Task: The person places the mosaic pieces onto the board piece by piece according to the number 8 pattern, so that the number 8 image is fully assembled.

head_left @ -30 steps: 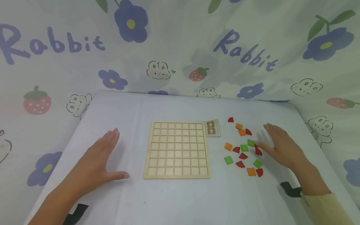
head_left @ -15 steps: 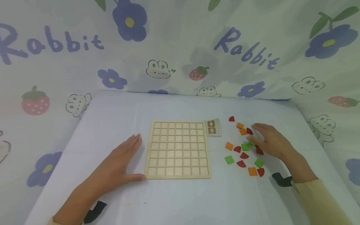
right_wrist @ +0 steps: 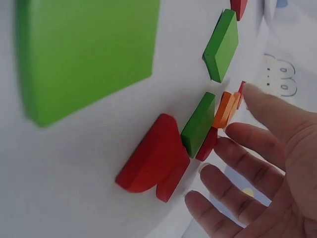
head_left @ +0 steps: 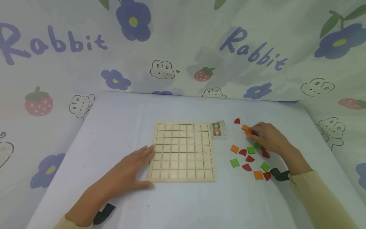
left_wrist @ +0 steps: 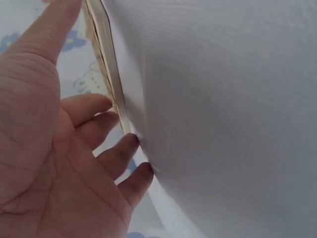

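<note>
Right hand: (head_left: 268, 138) fingers loosely spread, tips over the far orange tile (head_left: 245, 128) and a red piece; no grip visible.
Tiles: (head_left: 250, 152) scattered right of the board (head_left: 183, 152), under and left of that hand.
Left hand: (head_left: 130, 173) flat, fingertips touching the board's left edge.
Nearer hand: right.

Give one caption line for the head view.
Left hand steadies wooden grid board; right hand reaches colored tiles.
</note>
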`<state>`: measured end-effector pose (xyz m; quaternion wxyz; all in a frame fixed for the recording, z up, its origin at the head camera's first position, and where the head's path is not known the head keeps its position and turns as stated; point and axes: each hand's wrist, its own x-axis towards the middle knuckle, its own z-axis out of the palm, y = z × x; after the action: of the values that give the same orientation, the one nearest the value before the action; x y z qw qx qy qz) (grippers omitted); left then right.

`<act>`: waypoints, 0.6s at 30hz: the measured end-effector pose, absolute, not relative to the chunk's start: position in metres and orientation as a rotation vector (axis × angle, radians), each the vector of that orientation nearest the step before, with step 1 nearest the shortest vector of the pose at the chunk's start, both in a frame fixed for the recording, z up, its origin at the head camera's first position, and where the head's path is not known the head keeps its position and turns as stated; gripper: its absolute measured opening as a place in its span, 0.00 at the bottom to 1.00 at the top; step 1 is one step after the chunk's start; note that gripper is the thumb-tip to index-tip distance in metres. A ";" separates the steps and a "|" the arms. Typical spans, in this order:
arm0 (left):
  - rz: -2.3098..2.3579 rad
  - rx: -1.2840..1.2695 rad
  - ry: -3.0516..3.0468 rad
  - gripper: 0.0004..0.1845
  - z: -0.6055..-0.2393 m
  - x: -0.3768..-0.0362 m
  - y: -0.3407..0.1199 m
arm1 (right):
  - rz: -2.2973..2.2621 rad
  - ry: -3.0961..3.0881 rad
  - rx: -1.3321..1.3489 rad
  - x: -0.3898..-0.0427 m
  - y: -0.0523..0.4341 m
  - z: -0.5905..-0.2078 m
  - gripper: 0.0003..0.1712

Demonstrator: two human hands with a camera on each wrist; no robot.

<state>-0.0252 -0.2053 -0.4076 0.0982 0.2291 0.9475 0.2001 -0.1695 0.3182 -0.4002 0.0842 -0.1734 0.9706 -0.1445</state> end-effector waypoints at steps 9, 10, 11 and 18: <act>0.592 0.723 2.801 0.54 -0.406 -0.026 -0.206 | -0.457 2.900 -0.425 -0.175 0.310 -0.398 0.18; 0.601 0.723 2.798 0.53 -0.406 -0.026 -0.207 | -0.461 2.899 -0.416 -0.176 0.310 -0.399 0.18; 0.612 0.731 2.800 0.53 -0.406 -0.026 -0.208 | -0.467 2.897 -0.404 -0.177 0.309 -0.399 0.18; 0.632 0.753 2.816 0.50 -0.411 -0.027 -0.211 | -0.514 2.862 -0.324 -0.183 0.309 -0.403 0.16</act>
<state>-0.0266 -0.2109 -0.4108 0.0793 0.2517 0.9412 0.2111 -0.1826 0.3091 -0.4027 0.1078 -0.1100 0.9725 -0.1747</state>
